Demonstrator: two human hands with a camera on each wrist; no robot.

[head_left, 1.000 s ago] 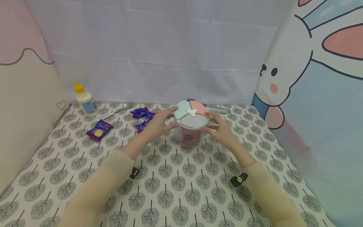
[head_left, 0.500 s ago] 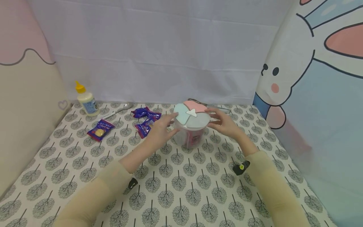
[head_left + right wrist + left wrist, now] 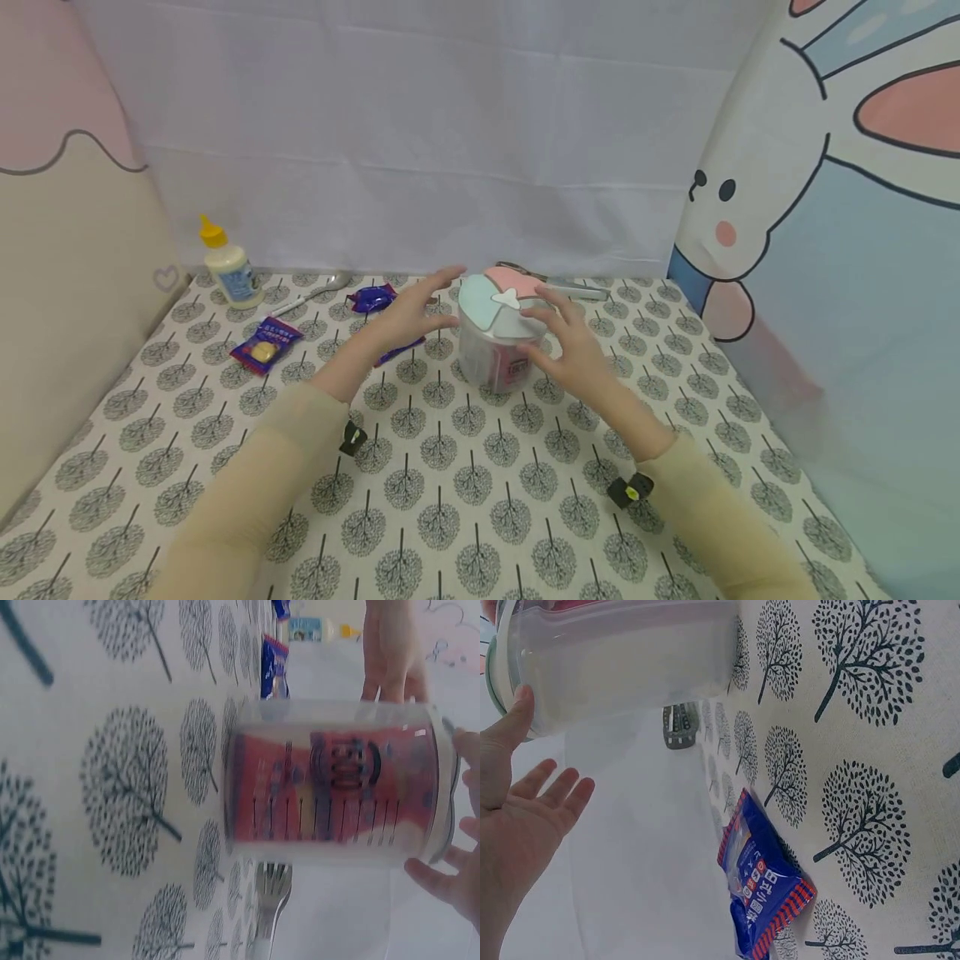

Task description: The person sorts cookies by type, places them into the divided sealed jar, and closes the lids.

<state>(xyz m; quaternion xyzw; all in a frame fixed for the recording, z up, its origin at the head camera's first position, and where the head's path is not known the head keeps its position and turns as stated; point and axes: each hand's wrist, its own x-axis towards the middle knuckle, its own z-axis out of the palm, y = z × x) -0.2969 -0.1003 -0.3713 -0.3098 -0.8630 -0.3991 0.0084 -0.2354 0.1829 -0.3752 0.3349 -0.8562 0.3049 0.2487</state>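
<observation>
A clear plastic storage jar stands upright on the tablecloth, with pink packaging inside and "1500" among the markings on its wall. Its round lid has mint, pink and pale grey segments around a small white centre piece. My left hand is just left of the jar, fingers extended and thumb apart; in the left wrist view the thumb overlaps the lid's edge. My right hand is at the jar's right front, fingers spread and loosely bent over the lid's edge, holding nothing.
Blue snack packets lie left of the jar, one partly hidden behind my left hand. A spoon and a yellow-capped glue bottle are at the back left. Behind the jar lies a metal utensil, its tined end showing in the right wrist view.
The jar and lid have turned counterclockwise, seen from above, between the first two frames. Since then my left hand has moved left off the lid, and my right hand has come nearer, over the lid's front right.
</observation>
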